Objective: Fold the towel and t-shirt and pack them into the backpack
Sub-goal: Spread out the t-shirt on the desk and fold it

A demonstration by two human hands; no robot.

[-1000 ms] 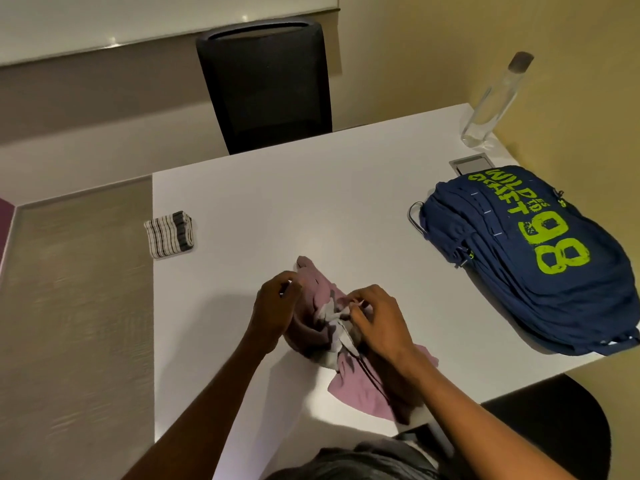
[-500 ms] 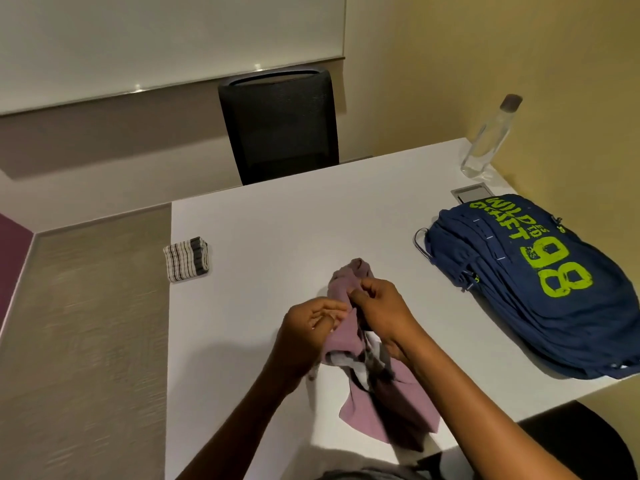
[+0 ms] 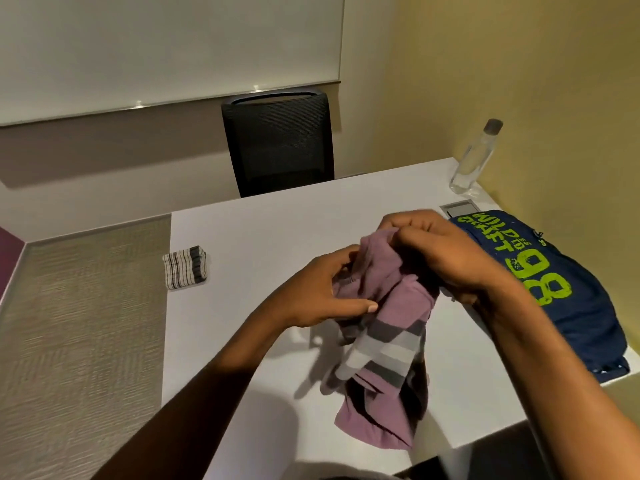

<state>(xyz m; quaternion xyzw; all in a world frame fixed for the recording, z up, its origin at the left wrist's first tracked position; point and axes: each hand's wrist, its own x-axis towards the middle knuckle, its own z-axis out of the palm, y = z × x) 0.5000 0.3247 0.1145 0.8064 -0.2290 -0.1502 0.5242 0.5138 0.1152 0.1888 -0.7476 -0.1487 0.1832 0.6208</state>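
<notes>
A: Far left on the table [image 3: 263,230]: folded towel [image 3: 185,267]. The hands?

B: Left hand [image 3: 320,292] and right hand [image 3: 440,251] both grip the bunched shirt [image 3: 388,348], lifted I think. Backpack [image 3: 568,289] lies right.

Both forearms reach forward, hands raised close together — left hand [image 3: 320,294] curled in a pinch, right hand [image 3: 438,251] clenched tight.

Office meeting room: whiteboard [image 3: 166,46], mesh chair [image 3: 278,142], white table [image 3: 263,230].
</notes>
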